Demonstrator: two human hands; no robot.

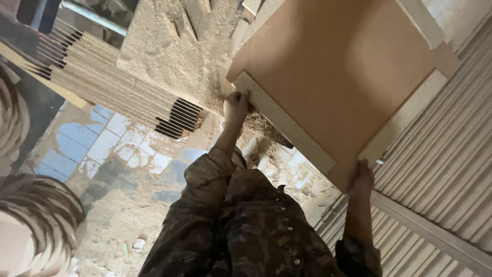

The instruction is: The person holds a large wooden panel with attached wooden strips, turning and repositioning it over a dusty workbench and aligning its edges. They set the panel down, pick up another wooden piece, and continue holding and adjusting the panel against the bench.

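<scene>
I hold a large brown fibreboard panel (pixel 348 66) with pale strips fixed along its edges. My left hand (pixel 236 106) grips the end of the pale strip at the panel's near left corner. At the panel's lower right corner, my right hand (pixel 363 177) clasps the edge from below. Both arms wear dark mottled sleeves. The panel is tilted and lifted in front of me, and it hides what lies behind it.
A surface heaped with sawdust (pixel 174 56) lies behind the panel's left side. A stack of thin boards (pixel 102 87) juts out at the left. Below is a sawdust-strewn blue and white tiled floor (pixel 102 149). A ribbed metal shutter (pixel 446 169) fills the right.
</scene>
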